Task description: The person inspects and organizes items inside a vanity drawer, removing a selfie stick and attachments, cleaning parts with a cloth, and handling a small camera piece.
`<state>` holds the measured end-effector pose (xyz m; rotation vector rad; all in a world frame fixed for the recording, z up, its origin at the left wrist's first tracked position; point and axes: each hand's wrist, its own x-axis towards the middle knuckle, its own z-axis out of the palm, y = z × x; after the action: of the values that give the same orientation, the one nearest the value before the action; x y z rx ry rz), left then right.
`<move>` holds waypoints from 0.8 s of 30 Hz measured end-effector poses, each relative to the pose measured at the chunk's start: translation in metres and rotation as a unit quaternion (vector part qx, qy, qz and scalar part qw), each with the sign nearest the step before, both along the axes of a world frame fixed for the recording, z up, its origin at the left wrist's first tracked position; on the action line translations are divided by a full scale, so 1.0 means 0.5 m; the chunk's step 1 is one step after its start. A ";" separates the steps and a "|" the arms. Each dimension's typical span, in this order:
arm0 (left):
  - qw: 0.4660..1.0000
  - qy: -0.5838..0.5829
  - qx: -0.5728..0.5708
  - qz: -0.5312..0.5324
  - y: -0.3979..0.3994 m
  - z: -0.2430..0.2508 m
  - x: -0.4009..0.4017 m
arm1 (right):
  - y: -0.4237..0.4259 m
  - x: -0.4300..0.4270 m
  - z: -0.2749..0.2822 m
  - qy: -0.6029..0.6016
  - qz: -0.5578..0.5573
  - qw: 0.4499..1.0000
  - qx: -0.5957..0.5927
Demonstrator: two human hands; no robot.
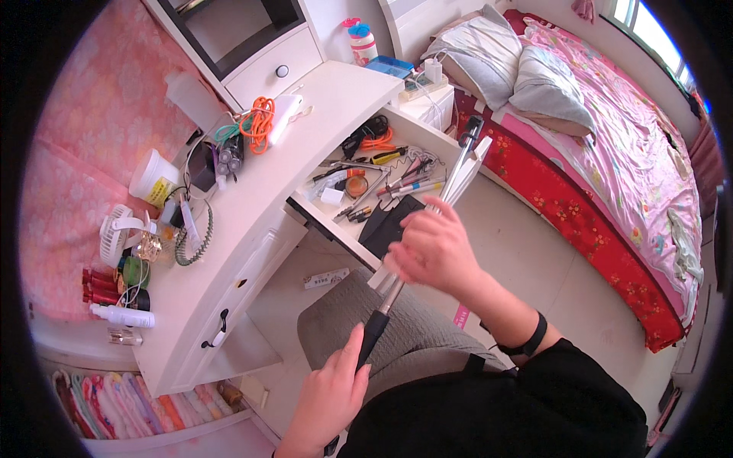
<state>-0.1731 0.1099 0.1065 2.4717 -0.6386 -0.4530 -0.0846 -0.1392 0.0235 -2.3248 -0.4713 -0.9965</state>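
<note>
A telescopic metal rod, like a selfie stick (392,296), slants across the view, with a black handle and a black clamp-like end at the upper right. My left hand (335,383) is wrapped around the handle. Farther up, my right hand (432,246), slightly blurred, curls over the metal shaft; its fingers partly hide the rod. Under the rod's upper part is the front of a pulled-out white drawer (472,163). Inside the drawer are yellow-and-black pliers (389,156), an orange cable (378,140), pens (421,186), a small white box (332,197) and a flat black item (389,223).
The white desk (320,103) bears cables, bottles and a small white fan (117,232). A grey-covered seat (338,309) is below the drawer. A bed with a red skirt (550,189) is at right, and folded cloths (131,401) fill a shelf at lower left.
</note>
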 end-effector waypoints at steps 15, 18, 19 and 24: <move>0.992 0.079 -0.101 -0.010 0.025 -0.027 0.013 | -0.120 0.093 -0.052 -0.015 -0.100 0.993 0.061; 0.893 0.380 -0.231 0.076 0.052 -0.050 0.024 | -0.123 0.095 -0.056 -0.013 -0.097 0.994 0.056; 0.893 0.379 -0.231 0.078 0.055 -0.051 0.029 | -0.122 0.096 -0.057 -0.013 -0.095 0.994 0.057; 0.689 0.596 -0.396 0.118 0.045 -0.073 0.056 | -0.122 0.098 -0.060 -0.008 -0.097 0.993 0.069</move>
<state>-0.1452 0.1327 0.0699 1.0044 0.0885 -1.1900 -0.0358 -0.2000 -0.0065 -2.2703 -0.1771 -1.1027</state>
